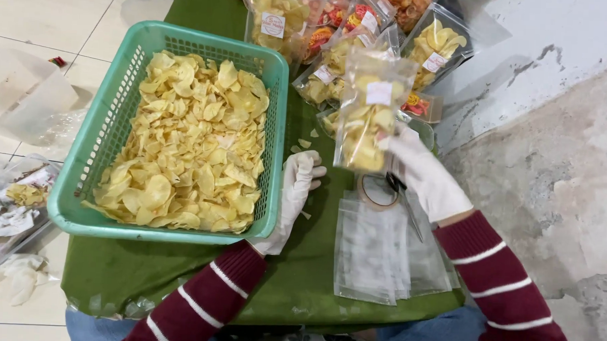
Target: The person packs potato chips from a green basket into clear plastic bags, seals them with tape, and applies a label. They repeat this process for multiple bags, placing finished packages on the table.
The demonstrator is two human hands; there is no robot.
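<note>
Gloved right hand (418, 164) pinching a clear bag of yellow chips (369, 115) aloft over the green tabletop (299, 285), gloved left hand (296, 190) loosely curled — resting against the teal basket (110, 127) of chips, empty bags (381, 250) just beside.

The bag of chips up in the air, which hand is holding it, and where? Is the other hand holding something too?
The right hand holds the clear bag of chips by its lower right side. The left hand holds nothing; it rests beside the green basket.
</note>
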